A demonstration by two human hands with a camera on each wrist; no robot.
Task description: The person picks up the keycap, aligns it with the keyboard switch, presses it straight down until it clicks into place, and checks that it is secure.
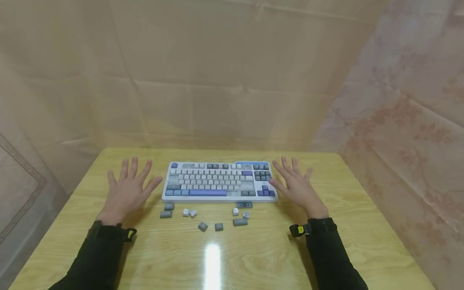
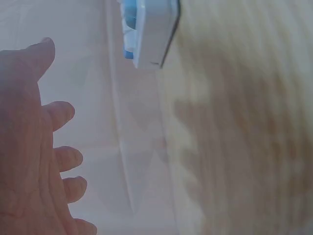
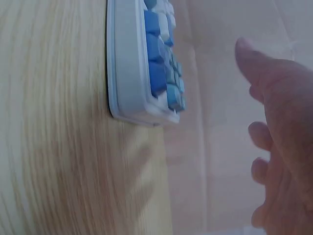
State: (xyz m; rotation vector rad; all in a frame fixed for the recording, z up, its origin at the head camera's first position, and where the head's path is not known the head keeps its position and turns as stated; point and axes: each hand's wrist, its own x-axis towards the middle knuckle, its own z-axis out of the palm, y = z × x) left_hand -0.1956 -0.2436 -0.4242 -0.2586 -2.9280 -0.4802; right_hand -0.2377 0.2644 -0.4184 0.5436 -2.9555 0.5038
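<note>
A white mechanical keyboard (image 1: 210, 182) with white, grey and purple keycaps lies on the wooden table. To its left, my left hand (image 1: 125, 192) is held above the tabletop with fingers spread and nothing in it. My right hand (image 1: 300, 188) is likewise spread and bare, its thumb overlapping the keyboard's right edge in the head view. Both wrist views show the palms raised over the wood, with shadows below. Several loose keycaps lie in front of the keyboard, among them a long grey keycap (image 1: 240, 222), a white keycap (image 1: 186, 212) and a tilted grey keycap (image 1: 202, 226).
The light wooden table (image 1: 174, 257) carries a bright glare streak near its front. A beige cloth (image 1: 217, 80) hangs behind the back edge, and a floral cloth (image 1: 406, 133) hangs at the right. Dark sleeves with wrist straps cover both forearms.
</note>
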